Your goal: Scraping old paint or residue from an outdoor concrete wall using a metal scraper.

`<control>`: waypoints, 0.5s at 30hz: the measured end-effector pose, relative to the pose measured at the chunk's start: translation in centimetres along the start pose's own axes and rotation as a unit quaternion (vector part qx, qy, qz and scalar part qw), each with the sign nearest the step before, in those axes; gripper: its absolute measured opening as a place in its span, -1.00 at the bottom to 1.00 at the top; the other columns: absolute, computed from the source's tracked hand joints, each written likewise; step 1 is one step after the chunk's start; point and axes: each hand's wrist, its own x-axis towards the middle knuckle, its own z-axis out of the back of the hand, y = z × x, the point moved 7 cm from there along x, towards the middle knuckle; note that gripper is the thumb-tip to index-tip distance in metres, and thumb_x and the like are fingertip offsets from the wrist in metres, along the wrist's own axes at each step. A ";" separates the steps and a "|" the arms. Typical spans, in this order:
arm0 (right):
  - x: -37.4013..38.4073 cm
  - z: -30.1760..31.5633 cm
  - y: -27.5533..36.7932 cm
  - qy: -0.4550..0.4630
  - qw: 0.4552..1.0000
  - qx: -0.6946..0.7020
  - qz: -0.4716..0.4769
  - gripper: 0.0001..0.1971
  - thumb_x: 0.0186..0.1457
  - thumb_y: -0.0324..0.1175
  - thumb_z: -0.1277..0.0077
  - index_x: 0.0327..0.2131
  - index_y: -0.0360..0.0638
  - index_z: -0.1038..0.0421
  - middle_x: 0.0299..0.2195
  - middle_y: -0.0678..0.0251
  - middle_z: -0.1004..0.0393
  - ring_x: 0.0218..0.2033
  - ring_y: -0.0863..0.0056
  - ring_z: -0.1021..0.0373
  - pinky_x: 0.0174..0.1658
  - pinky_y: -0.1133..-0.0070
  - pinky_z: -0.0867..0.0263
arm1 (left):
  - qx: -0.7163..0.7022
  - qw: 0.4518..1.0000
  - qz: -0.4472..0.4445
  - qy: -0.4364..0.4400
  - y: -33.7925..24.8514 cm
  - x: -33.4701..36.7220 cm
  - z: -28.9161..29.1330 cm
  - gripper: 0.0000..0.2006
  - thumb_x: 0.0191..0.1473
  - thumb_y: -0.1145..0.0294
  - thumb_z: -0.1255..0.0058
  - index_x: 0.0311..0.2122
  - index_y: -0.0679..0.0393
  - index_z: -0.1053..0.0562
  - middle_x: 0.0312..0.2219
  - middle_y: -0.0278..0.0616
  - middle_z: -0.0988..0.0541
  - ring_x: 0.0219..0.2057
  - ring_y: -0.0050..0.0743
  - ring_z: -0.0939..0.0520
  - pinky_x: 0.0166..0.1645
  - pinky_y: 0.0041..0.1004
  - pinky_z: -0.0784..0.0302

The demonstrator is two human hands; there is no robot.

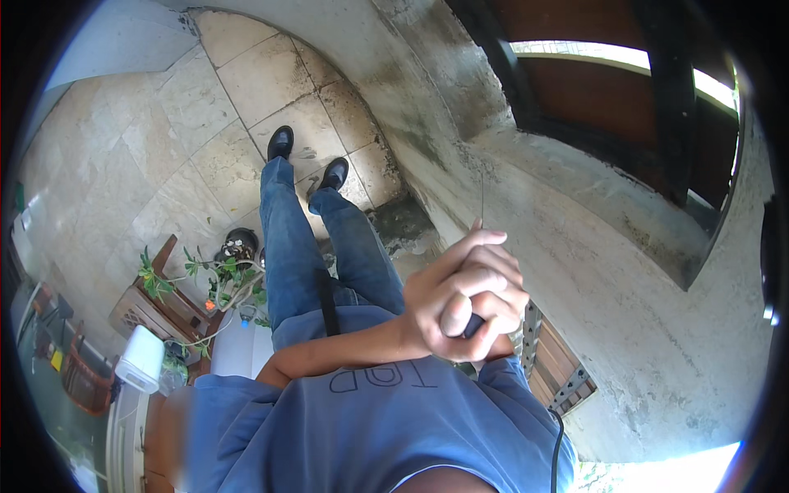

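Observation:
My left hand [431, 306] and my right hand [503, 287] are clasped together in front of my chest, fingers wrapped over one another. A small dark rounded end of a handle [473, 325] shows between the curled fingers; the rest is covered by them. Above the knuckles a thin dark rod [482, 197] points up against the wall. Whether it belongs to the same handle I cannot tell. The left forearm crosses my body, while most of the right forearm is hidden behind the hands.
A stained pale wall [542, 214] rises close on the right, with a dark-framed opening [592, 99] in it. Tiles [189, 148] cover the floor. On the left are a potted plant [238, 246], a wooden chair [156, 308] and a white container [140, 359].

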 end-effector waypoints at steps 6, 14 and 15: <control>-4.1 -1.7 -6.2 0.014 0.997 -0.035 -0.062 -0.89 -0.17 -0.42 0.00 -0.69 -0.14 -0.36 -0.63 0.31 -0.42 -0.65 0.44 -0.31 -0.50 0.57 -0.30 | 0.332 0.941 -0.027 -0.065 -2.9 6.2 1.6 -0.73 -0.12 0.41 0.04 -0.26 0.29 -0.39 -0.37 -0.02 -0.52 -0.39 -0.26 -0.59 -0.26 -0.33 -0.54; -2.0 -4.0 -7.8 -0.002 0.990 -0.057 -0.128 -0.81 -0.19 -0.38 -0.01 -0.73 -0.14 -0.25 -0.74 0.41 -0.24 -0.72 0.45 -0.21 -0.56 0.58 -0.25 | 0.286 0.934 0.180 -0.113 -0.3 5.6 4.2 -0.79 -0.09 0.38 0.04 -0.34 0.28 -0.40 -0.42 -0.01 -0.52 -0.38 -0.14 -0.57 -0.09 -0.19 -0.44; -1.1 -3.9 -8.3 -0.015 0.990 -0.060 -0.130 -0.79 -0.20 -0.37 -0.01 -0.74 -0.15 -0.23 -0.77 0.43 -0.20 -0.74 0.45 -0.20 -0.57 0.59 -0.23 | 0.343 0.922 0.147 -0.099 0.8 6.6 4.9 -0.73 0.00 0.29 0.12 -0.31 0.31 -0.35 -0.32 0.05 -0.47 -0.30 -0.31 -0.52 -0.16 -0.31 -0.44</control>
